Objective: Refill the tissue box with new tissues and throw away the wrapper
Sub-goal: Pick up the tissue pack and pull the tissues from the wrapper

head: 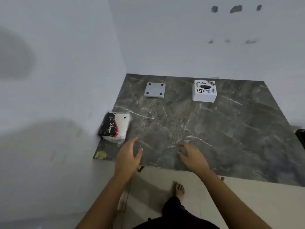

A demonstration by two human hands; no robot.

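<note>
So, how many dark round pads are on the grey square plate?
4 dark round pads, one at each corner of the flat grey square plate on the dark marble table. None appears hidden.

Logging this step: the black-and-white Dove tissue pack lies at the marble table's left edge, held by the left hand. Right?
No. The head view shows the left hand open and apart from the black-and-white plastic Dove tissue pack, holding nothing. The pack does lie at the left edge of the dark marble table.
</note>
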